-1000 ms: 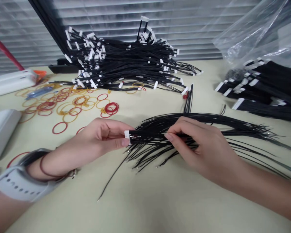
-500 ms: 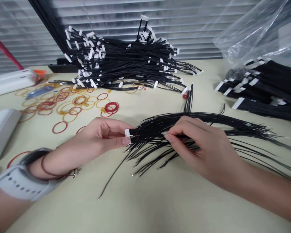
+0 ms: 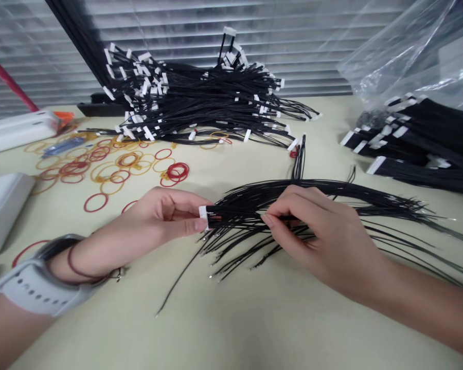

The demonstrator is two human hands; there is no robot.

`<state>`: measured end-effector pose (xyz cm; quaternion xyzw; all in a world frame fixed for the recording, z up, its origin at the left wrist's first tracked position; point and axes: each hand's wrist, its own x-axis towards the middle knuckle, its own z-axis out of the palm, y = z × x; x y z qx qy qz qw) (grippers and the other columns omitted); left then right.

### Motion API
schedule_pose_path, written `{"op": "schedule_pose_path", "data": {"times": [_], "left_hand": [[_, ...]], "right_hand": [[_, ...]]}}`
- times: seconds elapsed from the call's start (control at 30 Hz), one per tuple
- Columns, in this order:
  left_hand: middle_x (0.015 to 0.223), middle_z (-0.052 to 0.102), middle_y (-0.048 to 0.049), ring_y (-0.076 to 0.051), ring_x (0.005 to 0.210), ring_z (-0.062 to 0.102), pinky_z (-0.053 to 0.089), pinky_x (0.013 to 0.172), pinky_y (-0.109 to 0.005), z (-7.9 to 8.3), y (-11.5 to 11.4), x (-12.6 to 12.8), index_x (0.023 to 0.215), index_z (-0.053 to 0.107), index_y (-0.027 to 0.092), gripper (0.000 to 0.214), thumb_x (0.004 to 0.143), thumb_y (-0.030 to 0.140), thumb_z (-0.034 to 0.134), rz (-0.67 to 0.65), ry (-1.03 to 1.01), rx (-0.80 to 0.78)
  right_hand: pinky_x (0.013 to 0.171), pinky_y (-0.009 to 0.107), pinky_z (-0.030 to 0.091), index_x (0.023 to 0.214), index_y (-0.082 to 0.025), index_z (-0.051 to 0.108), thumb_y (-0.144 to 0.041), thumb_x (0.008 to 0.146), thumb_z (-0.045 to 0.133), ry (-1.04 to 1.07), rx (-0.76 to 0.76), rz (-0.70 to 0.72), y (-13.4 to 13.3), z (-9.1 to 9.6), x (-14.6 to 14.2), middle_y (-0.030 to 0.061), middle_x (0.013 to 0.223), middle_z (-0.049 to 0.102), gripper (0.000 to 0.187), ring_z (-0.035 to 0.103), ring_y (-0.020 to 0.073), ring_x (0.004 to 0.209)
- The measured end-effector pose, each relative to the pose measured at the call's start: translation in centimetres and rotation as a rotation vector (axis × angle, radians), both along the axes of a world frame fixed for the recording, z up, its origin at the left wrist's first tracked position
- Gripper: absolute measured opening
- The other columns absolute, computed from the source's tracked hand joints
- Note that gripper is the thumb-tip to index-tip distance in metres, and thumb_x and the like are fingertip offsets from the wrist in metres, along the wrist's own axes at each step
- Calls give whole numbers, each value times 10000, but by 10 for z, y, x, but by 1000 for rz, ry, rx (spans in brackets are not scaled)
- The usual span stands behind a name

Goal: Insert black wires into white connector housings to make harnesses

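My left hand (image 3: 162, 216) pinches a small white connector (image 3: 203, 213) with black wires coming out of its right end. My right hand (image 3: 316, 231) is closed in a pinch on one thin black wire (image 3: 247, 218) close to that connector. Both hands hover just above a loose fan of black wires (image 3: 370, 205) spread across the cream table (image 3: 231, 318). One wire (image 3: 177, 288) trails out toward me. A grey watch (image 3: 34, 290) and a red band sit on my left wrist.
A tall heap of finished black harnesses with white connectors (image 3: 200, 97) lies at the back. Red and yellow rubber bands (image 3: 108, 164) are scattered at the left, beside white boxes (image 3: 2, 205). Bundled harnesses (image 3: 420, 149) and a clear plastic bag (image 3: 409, 46) sit at the right.
Almost nothing has moved. Both hands keep their pinch; the loose wire ends under the connector have shifted slightly.
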<state>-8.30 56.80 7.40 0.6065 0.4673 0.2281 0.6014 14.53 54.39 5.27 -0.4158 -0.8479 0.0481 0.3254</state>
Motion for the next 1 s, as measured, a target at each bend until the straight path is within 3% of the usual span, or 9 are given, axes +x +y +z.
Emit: {"op": "schedule_pose_path", "data": {"times": [0.3,1.0], "left_hand": [[868,717,20,-88,794,638,479,710,-129,-2,0,-3,1030,657,249,272,781,150,612,-31,32,36],[841,715,-3,-95,752,630,469,680,-154,-7,2,-7,1056,641,197,300,756,186,636,-18,46,56]], "right_hand": [[623,233,347,728,-150,518,-107,803,501,42,-15,63,-1,0,1,-23,677,517,89,454,68,621],[626,225,346,722,-149,519,-99,805,498,30,15,82,-3,1,1,-22,669,514,99,459,66,620]]}}
